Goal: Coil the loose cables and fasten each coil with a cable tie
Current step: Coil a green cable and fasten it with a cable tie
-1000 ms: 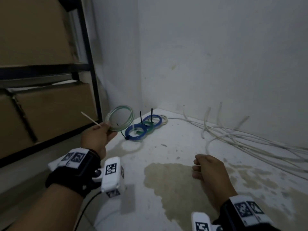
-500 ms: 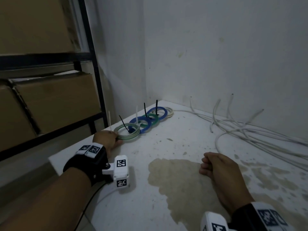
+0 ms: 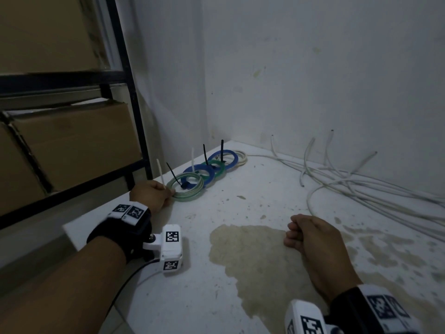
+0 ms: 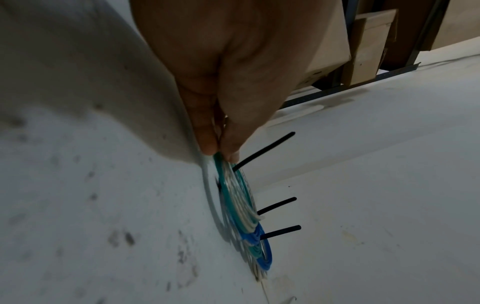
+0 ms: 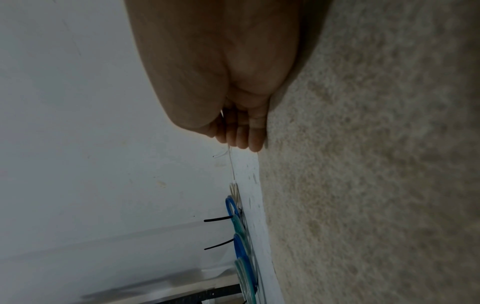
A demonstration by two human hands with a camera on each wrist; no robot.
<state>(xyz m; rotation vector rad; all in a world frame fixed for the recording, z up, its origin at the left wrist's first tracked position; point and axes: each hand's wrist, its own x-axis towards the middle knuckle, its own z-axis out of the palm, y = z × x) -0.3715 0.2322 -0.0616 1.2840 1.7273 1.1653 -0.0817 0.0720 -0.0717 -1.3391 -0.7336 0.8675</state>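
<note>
White stained desk [image 3: 240, 297] in a wall corner, shelving with cartons at 10 o'clock. Left hand [image 3: 150, 196] pinches the near rim of the pale green coil [image 3: 186, 189], lying flat at the desk's 11 o'clock edge; white tie [image 3: 160, 174] upright beside the fingers. Beyond it, overlapping tied blue coils [image 3: 222, 157]. Right hand [image 3: 310, 235] clenched, resting at 3 o'clock; loose white cables [image 3: 349, 179] at 2 o'clock

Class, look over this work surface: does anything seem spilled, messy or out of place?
Yes. A large brownish stain spreads over the white surface between the hands, like a dried spill, and uncoiled white cables sprawl along the wall.
</note>
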